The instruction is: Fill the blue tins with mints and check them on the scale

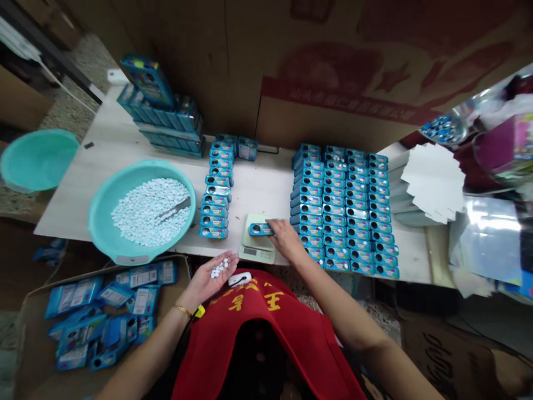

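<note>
1. One small blue rectangular tin sits on my pale green weighing scale; my right hand pinches its end.
2. I'd steady it before adding anything.
3. My left hand lies open, cupping white tablets.

A teal basin of small white tablets sits at the table's near left edge, a metal scoop lying in it (a second, empty teal basin stands farther left). Blue tins stand in a column and, to the right, a broad block. White cards are fanned at far right, and a carton of blue packets lies near left, below the table.
</note>
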A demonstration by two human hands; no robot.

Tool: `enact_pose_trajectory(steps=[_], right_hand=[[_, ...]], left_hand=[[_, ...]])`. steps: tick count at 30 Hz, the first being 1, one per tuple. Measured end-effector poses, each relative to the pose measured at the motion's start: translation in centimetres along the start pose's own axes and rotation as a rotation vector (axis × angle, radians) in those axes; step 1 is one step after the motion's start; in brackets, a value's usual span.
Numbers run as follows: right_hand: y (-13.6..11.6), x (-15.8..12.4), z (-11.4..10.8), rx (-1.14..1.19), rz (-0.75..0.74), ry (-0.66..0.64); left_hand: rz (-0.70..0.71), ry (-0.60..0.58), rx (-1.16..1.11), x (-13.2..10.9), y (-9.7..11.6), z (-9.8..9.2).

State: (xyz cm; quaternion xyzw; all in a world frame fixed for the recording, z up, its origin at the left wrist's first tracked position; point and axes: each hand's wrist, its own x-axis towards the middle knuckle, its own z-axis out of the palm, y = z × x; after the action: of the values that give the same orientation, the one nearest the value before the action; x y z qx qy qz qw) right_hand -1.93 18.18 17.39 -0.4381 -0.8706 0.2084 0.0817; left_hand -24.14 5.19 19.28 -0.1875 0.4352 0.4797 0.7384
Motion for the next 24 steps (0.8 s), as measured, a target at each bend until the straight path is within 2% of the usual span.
enact_pose_trajectory(steps=[2, 4, 9, 12, 15, 17, 19, 21, 24], right_hand=[[1.2, 1.8, 0.4, 0.009, -0.031, -0.015], [2.1, 4.7, 0.3, 0.027, -0.012, 0.044], [3.1, 15.7, -0.5, 0.076, 0.164, 0.221], [3.0, 21.7, 0.3, 0.109, 0.232, 0.238], [3.1, 24.6, 1.3, 0.132, 0.228, 0.223], [3.7, 24.1, 1.3, 0.148, 0.194, 0.254], [4.9, 21.2, 0.3, 0.164, 0.155, 0.331], [6.4, 15.6, -1.6, 0.156, 0.123, 0.42], [7.4, 4.2, -4.7, 0.093, 0.093, 0.438]], left_hand=[[0.034, 0.033, -0.032, -0.1, 0.3, -0.2], [0.076, 0.062, -0.063, -0.3, 0.6, -0.4], [0.161, 0.155, -0.139, -1.2, 0.8, -1.9], [0.191, 0.215, -0.181, -1.7, 0.6, -3.0], [0.186, 0.267, -0.216, -1.8, 0.4, -3.8], [0.17, 0.279, -0.217, -1.7, 0.5, -3.9], [0.15, 0.275, -0.189, -1.5, 0.8, -3.9], [0.13, 0.262, -0.146, -1.1, 1.2, -3.5], [0.108, 0.244, -0.083, -0.3, 1.9, -2.8]])
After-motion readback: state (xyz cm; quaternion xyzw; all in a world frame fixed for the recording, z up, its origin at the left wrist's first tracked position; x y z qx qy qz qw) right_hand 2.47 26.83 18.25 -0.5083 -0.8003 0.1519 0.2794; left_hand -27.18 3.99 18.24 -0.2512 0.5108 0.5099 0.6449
